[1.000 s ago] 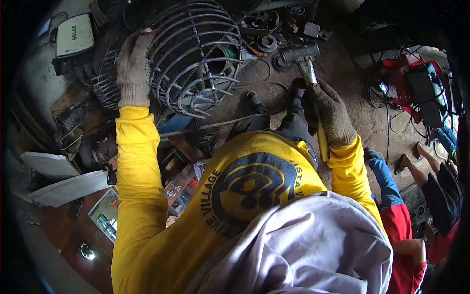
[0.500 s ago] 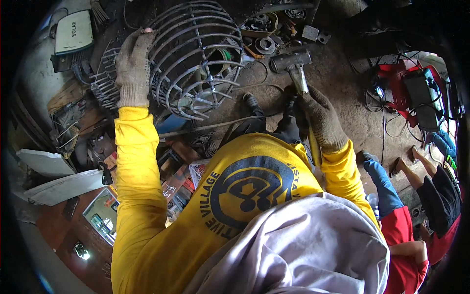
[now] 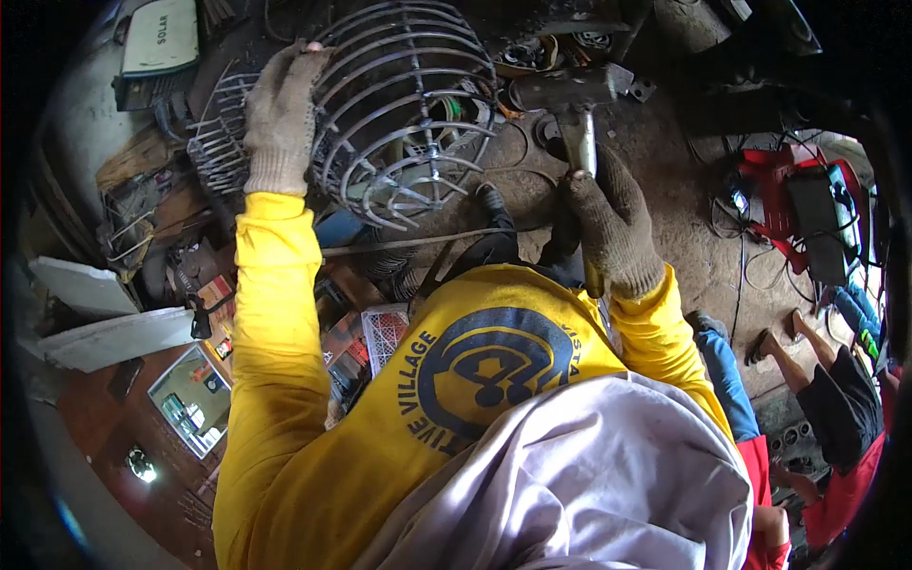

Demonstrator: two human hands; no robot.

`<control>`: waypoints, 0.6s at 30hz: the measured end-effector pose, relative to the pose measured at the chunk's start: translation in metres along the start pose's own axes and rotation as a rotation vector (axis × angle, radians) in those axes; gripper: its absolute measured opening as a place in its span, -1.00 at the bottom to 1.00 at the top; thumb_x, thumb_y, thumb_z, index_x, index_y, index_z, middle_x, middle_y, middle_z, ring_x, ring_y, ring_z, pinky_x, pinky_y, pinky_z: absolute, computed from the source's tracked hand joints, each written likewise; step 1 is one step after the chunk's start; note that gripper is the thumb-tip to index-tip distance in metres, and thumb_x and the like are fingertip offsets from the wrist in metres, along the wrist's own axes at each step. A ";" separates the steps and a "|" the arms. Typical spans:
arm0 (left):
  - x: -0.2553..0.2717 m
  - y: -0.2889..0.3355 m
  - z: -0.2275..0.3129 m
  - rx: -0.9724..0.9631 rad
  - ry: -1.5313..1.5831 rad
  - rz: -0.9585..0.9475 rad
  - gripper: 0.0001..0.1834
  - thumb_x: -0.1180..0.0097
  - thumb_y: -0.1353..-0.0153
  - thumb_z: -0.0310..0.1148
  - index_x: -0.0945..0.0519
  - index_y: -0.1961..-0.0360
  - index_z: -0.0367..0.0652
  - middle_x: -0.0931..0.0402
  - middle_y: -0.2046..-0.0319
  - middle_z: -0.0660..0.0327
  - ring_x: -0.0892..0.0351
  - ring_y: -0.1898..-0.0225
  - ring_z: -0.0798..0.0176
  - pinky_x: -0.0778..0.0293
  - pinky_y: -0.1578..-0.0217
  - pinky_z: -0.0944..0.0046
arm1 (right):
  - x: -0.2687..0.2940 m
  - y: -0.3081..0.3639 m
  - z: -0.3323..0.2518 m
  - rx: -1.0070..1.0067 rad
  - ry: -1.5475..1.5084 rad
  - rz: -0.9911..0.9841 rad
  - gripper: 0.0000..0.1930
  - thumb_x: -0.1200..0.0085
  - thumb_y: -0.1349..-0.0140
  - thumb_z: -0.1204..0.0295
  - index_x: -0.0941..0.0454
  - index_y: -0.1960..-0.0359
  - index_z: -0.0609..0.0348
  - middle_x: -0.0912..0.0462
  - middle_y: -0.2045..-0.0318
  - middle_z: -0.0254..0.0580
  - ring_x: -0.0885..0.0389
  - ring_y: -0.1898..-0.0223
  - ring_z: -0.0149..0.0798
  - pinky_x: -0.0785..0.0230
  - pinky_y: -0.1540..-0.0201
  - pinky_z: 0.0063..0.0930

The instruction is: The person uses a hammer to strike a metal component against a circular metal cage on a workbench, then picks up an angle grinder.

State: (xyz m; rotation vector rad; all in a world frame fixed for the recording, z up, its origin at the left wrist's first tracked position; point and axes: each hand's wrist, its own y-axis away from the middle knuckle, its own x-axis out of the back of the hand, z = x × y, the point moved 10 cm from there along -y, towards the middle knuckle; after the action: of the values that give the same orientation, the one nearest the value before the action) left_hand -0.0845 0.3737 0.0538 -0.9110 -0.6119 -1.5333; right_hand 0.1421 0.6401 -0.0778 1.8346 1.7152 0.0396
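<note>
At upper centre of the frame, the hammer [image 3: 582, 142], gripped by the right hand [image 3: 619, 228], is being brought nearer the barred cage [image 3: 429, 150], the working gap thereby being reduced, while the cage's left side is being touched by the left hand [image 3: 282, 123], whose finger closure cannot be told.

A rounded cage [image 3: 418, 85] of curved grey metal bars, spaced apart and crossed by a lengthwise rib, bulges upward, its rods ending free at the near end. Just right of it, a hammer [image 3: 570, 90] is held by its silvery handle, dark cylindrical head crosswise.
</note>
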 end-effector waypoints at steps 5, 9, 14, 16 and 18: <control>0.004 0.002 -0.007 0.061 0.051 0.075 -0.53 -0.11 -0.34 0.02 -0.70 -0.02 -0.12 -0.72 0.06 0.02 -0.69 0.00 0.04 -0.48 -0.07 0.20 | -0.009 -0.007 -0.014 0.104 0.252 -0.005 -0.57 -0.08 -0.44 0.26 -0.48 -0.19 0.33 -0.64 0.43 -0.14 -0.57 0.48 -0.40 -0.40 0.42 -0.44; 0.003 0.003 -0.010 0.051 0.101 0.081 -0.55 -0.11 -0.33 0.00 -0.71 -0.01 -0.12 -0.74 0.09 0.09 -0.70 0.02 0.11 -0.49 -0.07 0.22 | -0.008 -0.007 -0.015 0.116 0.368 -0.003 -0.62 -0.08 -0.44 0.25 -0.50 -0.10 0.31 -0.62 0.46 -0.14 -0.58 0.48 -0.38 -0.43 0.41 -0.43; 0.003 0.003 -0.008 -0.004 0.007 0.063 -0.56 -0.12 -0.34 -0.03 -0.69 -0.03 -0.12 -0.73 0.11 0.11 -0.70 0.04 0.17 -0.51 -0.06 0.23 | -0.003 -0.009 -0.011 0.058 0.332 0.021 -0.61 -0.08 -0.44 0.23 -0.50 -0.13 0.26 -0.62 0.46 -0.17 -0.56 0.50 -0.40 -0.42 0.43 -0.46; 0.002 0.004 -0.007 -0.021 0.036 0.053 -0.57 -0.12 -0.34 -0.03 -0.70 -0.03 -0.12 -0.73 0.10 0.12 -0.70 0.04 0.15 -0.51 -0.06 0.22 | -0.003 -0.009 -0.010 0.041 0.309 0.024 -0.60 -0.08 -0.44 0.23 -0.49 -0.15 0.26 -0.61 0.45 -0.18 -0.56 0.49 -0.42 -0.42 0.43 -0.46; 0.003 0.004 -0.007 -0.016 0.059 0.059 -0.57 -0.12 -0.34 -0.03 -0.69 -0.02 -0.12 -0.73 0.08 0.12 -0.70 0.02 0.11 -0.51 -0.06 0.21 | -0.003 -0.009 -0.010 0.047 0.297 0.023 -0.60 -0.07 -0.45 0.23 -0.48 -0.16 0.25 -0.60 0.44 -0.22 -0.54 0.49 -0.44 -0.41 0.45 -0.48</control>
State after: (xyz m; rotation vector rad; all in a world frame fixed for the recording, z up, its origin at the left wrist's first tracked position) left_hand -0.0824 0.3661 0.0517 -0.8855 -0.5265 -1.5084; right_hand 0.1292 0.6411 -0.0720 1.9611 1.9079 0.2972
